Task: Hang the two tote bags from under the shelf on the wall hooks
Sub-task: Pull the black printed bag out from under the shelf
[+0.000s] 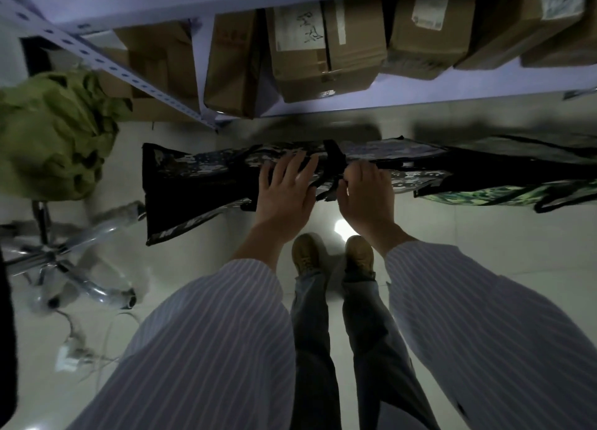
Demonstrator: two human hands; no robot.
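A dark camouflage tote bag (200, 184) lies flat on the pale floor just in front of the shelf. My left hand (284, 190) rests on it with its fingers spread and straight. My right hand (365, 190) curls its fingers round the bag's black strap (334, 158) near the middle of the top edge. A second tote bag (504, 193) with a green leafy print and black trim lies to the right, partly under the shelf's shadow. No wall hooks are in view.
A white metal shelf (420, 101) holds several cardboard boxes (316, 51) straight ahead. A crumpled green bag (51, 139) sits on a chair at the left, over a chrome wheeled chair base (64, 261). Cables (80, 349) trail on the floor at lower left. My feet (332, 255) stand below the bag.
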